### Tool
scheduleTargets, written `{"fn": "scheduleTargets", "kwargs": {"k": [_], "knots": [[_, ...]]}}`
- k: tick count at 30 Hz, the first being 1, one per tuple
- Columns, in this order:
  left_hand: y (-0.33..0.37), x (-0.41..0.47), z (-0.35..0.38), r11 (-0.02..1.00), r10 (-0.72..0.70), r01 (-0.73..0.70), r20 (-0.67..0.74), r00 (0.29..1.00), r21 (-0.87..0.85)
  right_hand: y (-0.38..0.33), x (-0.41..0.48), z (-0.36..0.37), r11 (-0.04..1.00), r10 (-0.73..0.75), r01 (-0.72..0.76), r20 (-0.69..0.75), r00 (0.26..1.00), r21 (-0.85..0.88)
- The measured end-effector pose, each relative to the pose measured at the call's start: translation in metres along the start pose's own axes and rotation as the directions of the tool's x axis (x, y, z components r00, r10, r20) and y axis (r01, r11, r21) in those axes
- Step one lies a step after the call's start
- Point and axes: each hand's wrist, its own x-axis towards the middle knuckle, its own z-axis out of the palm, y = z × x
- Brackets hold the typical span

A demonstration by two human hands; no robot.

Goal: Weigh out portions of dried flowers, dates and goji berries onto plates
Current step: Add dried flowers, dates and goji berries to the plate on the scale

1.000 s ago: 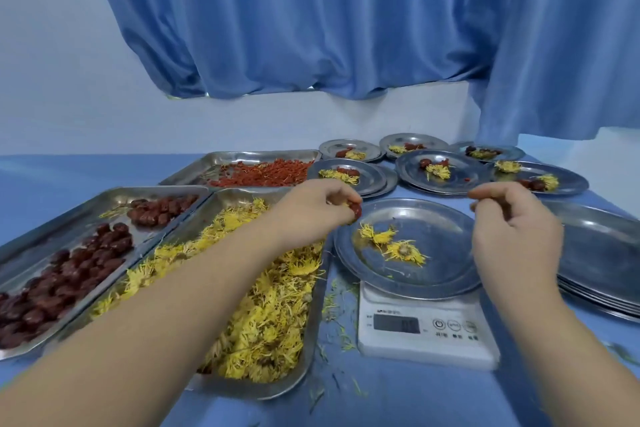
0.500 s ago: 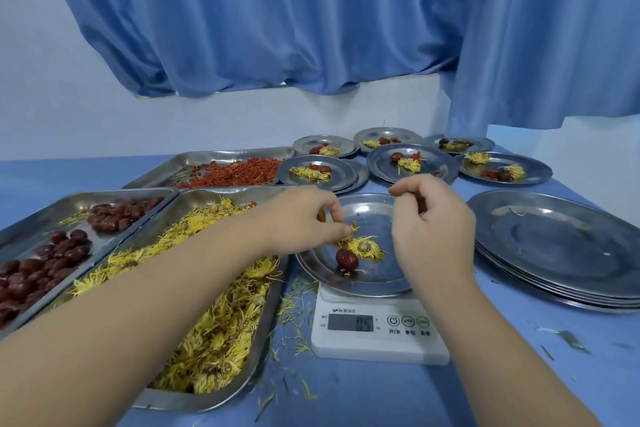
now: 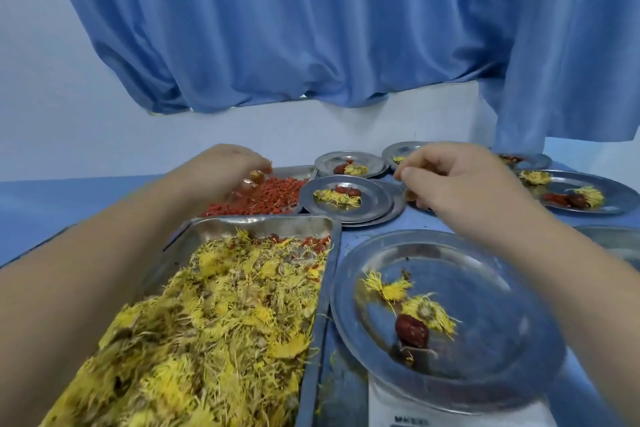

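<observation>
A steel plate (image 3: 491, 367) sits on the white scale (image 3: 388, 416) at the lower right, holding two yellow dried flowers (image 3: 391, 289) and one dark red date (image 3: 412, 331). My left hand (image 3: 221, 173) reaches over the tray of goji berries (image 3: 273, 194) at the back, its bunched fingertips pinching into the red pile; motion blur hides the detail. My right hand (image 3: 460, 180) hovers beyond the scale plate with fingers curled and thumb against the forefinger, and nothing shows in it. The tray of dried flowers (image 3: 225, 322) lies under my left forearm.
Filled plates stand at the back: one (image 3: 377, 204) beside the goji tray, one (image 3: 325, 163) behind it, more to the right (image 3: 620, 198). The rim of a stack of empty plates (image 3: 620, 239) shows at the right edge. Blue curtain hangs behind the table.
My left hand left the scale plate and moved forward to the goji tray. My right hand drifted forward past the plate. The date now lies on the plate. The camera dipped closer.
</observation>
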Motion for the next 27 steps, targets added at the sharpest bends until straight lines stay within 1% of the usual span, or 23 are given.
{"fn": "scheduleTargets", "kwargs": {"k": [1,2,4,5,7,9,12,14,16,18,20,23,27], "knots": [[-0.004,0.01,-0.003,0.999,0.001,0.0,-0.008,1.0,0.051,0.003,0.006,0.0,1.0,0.013,-0.013,0.017,1.0,-0.002],[-0.01,0.019,-0.004,0.99,0.011,-0.007,-0.023,1.0,0.139,0.006,0.01,0.002,1.0,0.028,-0.027,0.047,0.999,-0.007],[-0.023,0.036,0.002,0.949,0.034,-0.019,-0.043,0.998,0.315,0.013,0.015,0.004,0.998,0.044,-0.038,0.111,0.993,-0.047],[-0.029,0.044,0.007,0.929,0.032,-0.014,-0.043,0.999,0.37,0.016,0.017,0.006,0.996,0.045,-0.035,0.132,0.99,-0.076],[-0.043,0.06,0.018,0.899,0.008,0.001,-0.018,1.0,0.438,0.022,0.019,0.007,0.993,0.04,-0.023,0.147,0.988,-0.113],[-0.054,0.077,0.029,0.855,-0.002,-0.029,0.06,0.998,0.517,0.027,0.021,0.005,0.995,0.036,-0.021,0.146,0.989,-0.102],[-0.065,0.1,0.042,0.829,-0.046,-0.061,0.178,0.983,0.556,0.034,0.025,0.001,0.998,0.025,-0.016,0.139,0.99,-0.069],[-0.068,0.113,0.051,0.822,-0.093,-0.028,0.182,0.979,0.568,0.038,0.027,0.001,0.999,0.007,-0.001,0.113,0.994,-0.049],[-0.068,0.123,0.059,0.791,-0.16,-0.003,0.212,0.964,0.612,0.041,0.027,0.006,0.998,-0.034,0.038,0.087,0.996,-0.046],[-0.068,0.129,0.064,0.755,-0.207,0.002,0.236,0.949,0.655,0.043,0.024,0.012,0.991,-0.087,0.097,0.099,0.991,-0.096],[-0.068,0.133,0.07,0.719,-0.222,-0.005,0.236,0.946,0.696,0.043,0.022,0.016,0.979,-0.127,0.146,0.129,0.983,-0.146],[-0.065,0.134,0.077,0.67,-0.228,-0.029,0.242,0.943,0.742,0.043,0.022,0.016,0.971,-0.162,0.182,0.133,0.978,-0.156],[-0.066,0.138,0.077,0.681,-0.224,-0.007,0.217,0.95,0.732,0.042,0.022,0.014,0.956,-0.193,0.215,0.127,0.973,-0.197]]}}
